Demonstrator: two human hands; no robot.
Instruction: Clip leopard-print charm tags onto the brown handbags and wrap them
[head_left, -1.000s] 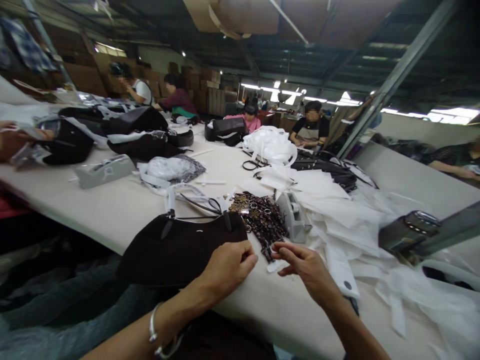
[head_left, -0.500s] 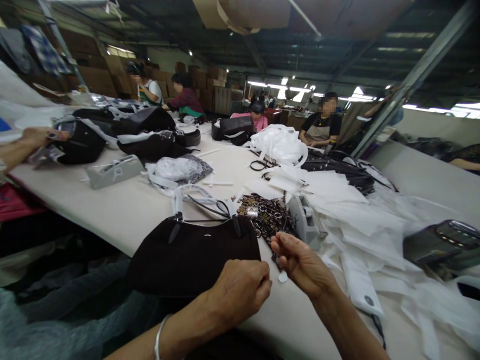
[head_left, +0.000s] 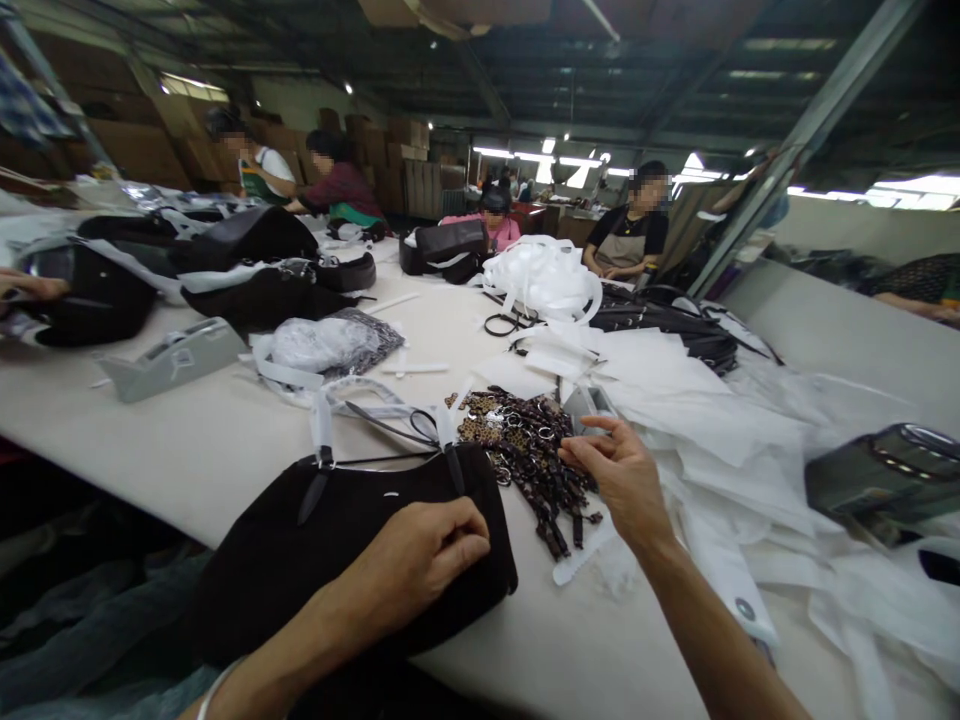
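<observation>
A dark handbag (head_left: 330, 560) lies at the table's near edge, its handles wrapped in white. Over the bag's right part is my left hand (head_left: 431, 550), fingers curled and closed; whatever they may hold is hidden. My right hand (head_left: 619, 470) is beside a grey tape dispenser (head_left: 589, 403), thumb and forefinger brought together; anything between them is too small to make out. Left of that hand spreads a pile of dark beaded straps with metal rings (head_left: 525, 440).
A second tape dispenser (head_left: 176, 358) and a plastic-wrapped bundle (head_left: 330, 345) lie to the left. White sheets (head_left: 675, 390) cover the right side. Black bags (head_left: 255, 240) stand behind. Several people sit around the table, and a person's hand (head_left: 34, 287) shows at far left.
My right hand has moved up toward the tape dispenser, off the lower end of the strap pile. My left hand has shifted left over the bag. The view has turned slightly.
</observation>
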